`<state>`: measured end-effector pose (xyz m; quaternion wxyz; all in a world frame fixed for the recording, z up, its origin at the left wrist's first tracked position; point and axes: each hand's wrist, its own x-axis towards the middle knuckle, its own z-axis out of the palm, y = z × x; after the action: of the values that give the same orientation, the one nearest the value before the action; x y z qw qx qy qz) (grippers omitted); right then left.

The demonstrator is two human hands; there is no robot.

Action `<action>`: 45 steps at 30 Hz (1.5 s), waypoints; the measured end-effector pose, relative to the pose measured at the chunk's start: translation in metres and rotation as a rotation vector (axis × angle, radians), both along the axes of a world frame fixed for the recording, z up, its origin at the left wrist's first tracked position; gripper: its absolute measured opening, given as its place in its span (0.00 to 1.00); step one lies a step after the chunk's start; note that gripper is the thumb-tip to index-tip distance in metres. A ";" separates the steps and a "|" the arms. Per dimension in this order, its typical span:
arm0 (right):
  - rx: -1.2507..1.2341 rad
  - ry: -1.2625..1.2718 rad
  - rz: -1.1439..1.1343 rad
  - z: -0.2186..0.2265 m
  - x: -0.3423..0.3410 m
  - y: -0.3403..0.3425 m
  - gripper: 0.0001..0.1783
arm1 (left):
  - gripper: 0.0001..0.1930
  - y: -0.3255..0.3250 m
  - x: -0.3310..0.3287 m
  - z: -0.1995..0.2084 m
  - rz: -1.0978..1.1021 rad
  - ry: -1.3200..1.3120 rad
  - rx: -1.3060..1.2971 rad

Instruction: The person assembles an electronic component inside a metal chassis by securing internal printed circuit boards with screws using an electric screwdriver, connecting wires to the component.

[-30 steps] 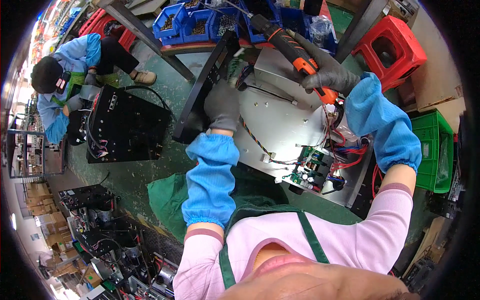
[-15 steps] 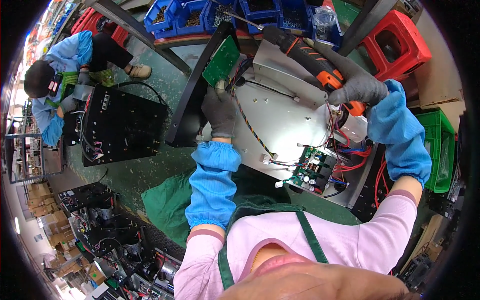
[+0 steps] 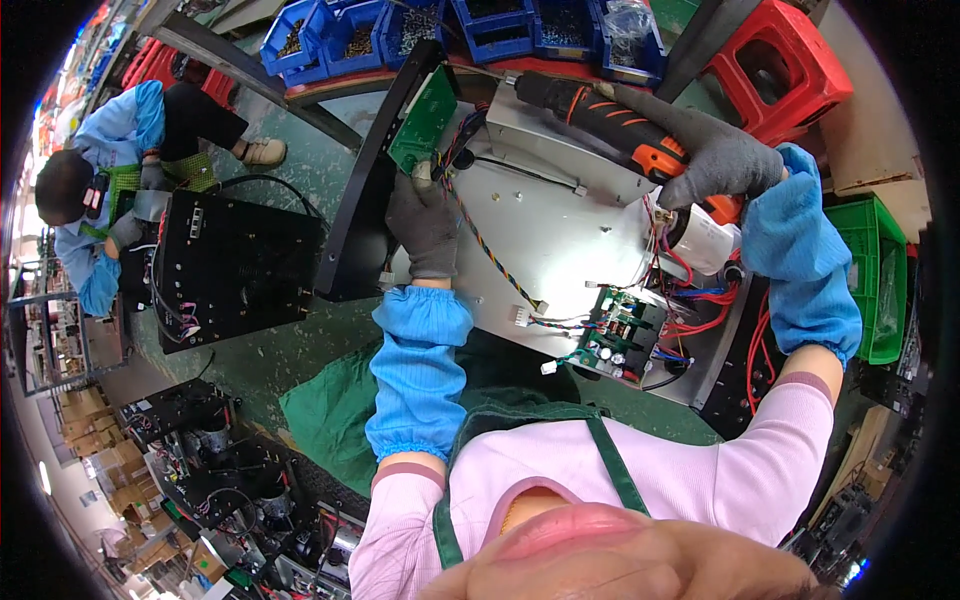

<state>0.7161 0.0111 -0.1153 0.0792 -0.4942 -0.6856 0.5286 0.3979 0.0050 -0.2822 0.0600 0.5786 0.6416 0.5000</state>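
Observation:
My left hand (image 3: 422, 228), in a grey glove, is closed at the lower end of a green circuit board (image 3: 424, 122). The board is up against the inner side of an upright black panel (image 3: 357, 205); its fixing is hidden. In my right hand (image 3: 728, 160), also gloved, is a black and orange power screwdriver (image 3: 600, 115). Its thin bit points left toward the board's upper part; whether the tip touches cannot be made out. Below both hands lies an open metal chassis (image 3: 555, 235) with a twisted wire bundle (image 3: 487, 240) and a second circuit board (image 3: 622, 335).
Blue bins (image 3: 500, 30) of small fasteners line the far bench edge. A red stool (image 3: 778, 72) and green crate (image 3: 868, 275) stand at the right. On the left, a co-worker (image 3: 110, 170) handles another black unit (image 3: 240, 262). More assemblies (image 3: 230, 480) sit lower left.
The screwdriver has come down and its bit now points at the circuit board's upper part instead of past the panel's top. My left hand keeps its hold. The whole view has shifted slightly.

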 end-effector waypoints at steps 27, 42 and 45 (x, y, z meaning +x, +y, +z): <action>-0.097 0.198 -0.093 0.002 -0.003 0.001 0.64 | 0.14 0.004 0.002 0.005 0.143 0.289 -0.333; -0.029 -0.019 -0.004 0.012 -0.010 -0.003 0.63 | 0.19 0.006 0.005 0.008 0.061 0.018 -0.156; 0.004 -0.098 -0.021 0.014 -0.015 -0.005 0.62 | 0.22 0.004 -0.001 0.003 -0.002 -0.057 -0.220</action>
<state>0.7011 0.0058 -0.1016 0.0521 -0.5266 -0.6844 0.5016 0.3970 0.0090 -0.2789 0.1419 0.5545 0.6901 0.4429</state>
